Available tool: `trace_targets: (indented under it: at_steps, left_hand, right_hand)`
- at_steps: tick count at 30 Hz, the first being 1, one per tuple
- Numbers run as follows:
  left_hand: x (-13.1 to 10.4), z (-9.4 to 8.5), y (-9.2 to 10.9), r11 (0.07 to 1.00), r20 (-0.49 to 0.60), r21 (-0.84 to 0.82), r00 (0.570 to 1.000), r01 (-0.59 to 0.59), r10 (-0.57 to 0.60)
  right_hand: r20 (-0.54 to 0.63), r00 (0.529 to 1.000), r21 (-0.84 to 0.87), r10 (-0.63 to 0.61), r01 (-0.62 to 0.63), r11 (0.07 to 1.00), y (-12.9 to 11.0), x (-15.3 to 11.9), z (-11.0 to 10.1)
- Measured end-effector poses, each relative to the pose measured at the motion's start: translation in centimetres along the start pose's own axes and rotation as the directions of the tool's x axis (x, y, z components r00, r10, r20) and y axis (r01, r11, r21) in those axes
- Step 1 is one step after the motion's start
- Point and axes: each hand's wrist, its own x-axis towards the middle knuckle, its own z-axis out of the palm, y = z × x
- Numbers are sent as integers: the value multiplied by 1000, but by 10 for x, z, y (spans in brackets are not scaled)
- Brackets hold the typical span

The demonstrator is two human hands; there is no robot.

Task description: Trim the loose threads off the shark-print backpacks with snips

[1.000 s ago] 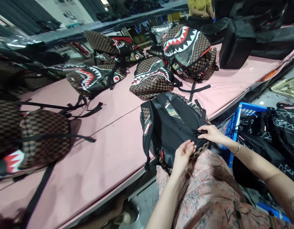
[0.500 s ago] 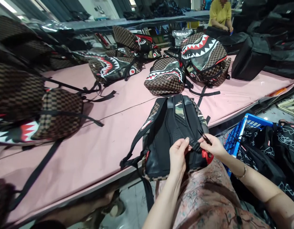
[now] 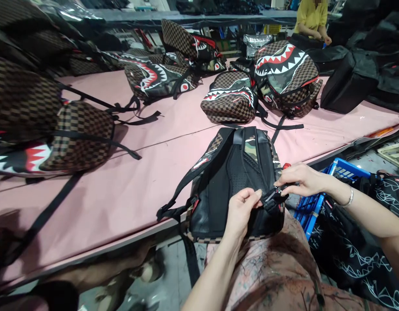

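A black backpack with checkered edges (image 3: 215, 207) lies back side up at the front edge of the pink table, its lower end over my lap. My left hand (image 3: 243, 207) pinches something small near the strap at its lower right; what lies between the fingertips is too small to name. Close to its right, my right hand (image 3: 295, 180) is closed on small dark snips (image 3: 273, 193), whose tips point left at the buckle area. A loose strap (image 3: 189, 255) hangs below the table edge at the left of the backpack.
Checkered backpacks with shark mouths (image 3: 230, 101) stand across the pink table (image 3: 147, 177). Large ones fill the left side (image 3: 79, 138). A blue crate (image 3: 351, 168) with black bags is at the right. Across the table, a person in a yellow top (image 3: 312, 19) works beside black bags.
My right hand has moved slightly up and right, turning the snips toward the left. A red piece by it now shows above the hand. The view has shifted a little.
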Motion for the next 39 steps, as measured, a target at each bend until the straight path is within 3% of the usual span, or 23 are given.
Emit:
trace_targets:
  at_steps: [7,10,11,13,15,17,19,22,25,27,29,31,33,36,39]
  left_hand:
    - [1,-2,-1,1000,24,3,999,28,-28]
    - [2,-5,-5,998,22,-44,999,42,-41]
    - [3,-7,-7,997,15,-68,999,43,-42]
    - [4,-10,-11,993,-7,-115,999,40,-41]
    - [6,-12,-14,989,-21,-142,999,40,-43]
    - [7,-16,-15,992,-28,-124,999,35,-39]
    - [8,-21,-14,1000,-19,-20,1000,24,-24]
    - [12,-33,-4,927,-28,374,999,-14,26]
    - [15,-39,12,656,-66,755,995,3,72]
    - [17,-39,21,503,-65,864,997,33,46]
    - [20,-35,25,435,-62,898,998,68,-28]
    - [24,-31,23,485,-61,866,989,121,-137]
    - [30,-27,17,626,-43,759,973,180,-227]
    - [33,-19,6,830,-54,520,977,204,-206]
    - [21,-7,0,937,-134,324,987,129,-90]
  right_hand:
    - [32,999,54,-13,11,998,6,4,5]
    - [-111,987,206,115,-91,974,8,-4,16]
    - [-183,959,316,215,-150,937,8,-8,24]
    - [-245,856,559,455,-259,788,5,-16,46]
    - [-176,763,715,621,-334,614,-2,-21,75]
    - [-130,699,757,704,-388,525,-11,-23,103]
    - [-183,632,732,753,-424,533,-20,-20,126]
    - [-310,576,590,757,-507,628,-30,-14,140]
    - [-351,596,384,722,-612,692,-37,-10,140]
    - [-336,614,229,714,-682,694,-40,-10,139]
    - [-320,650,68,689,-709,701,-42,-10,140]
    - [-308,709,-74,634,-682,727,-43,-12,143]
    - [-322,745,-162,584,-651,741,-44,-13,144]
    - [-405,721,-201,562,-670,714,-46,-16,143]
    - [-493,667,-177,558,-705,687,-53,-18,145]
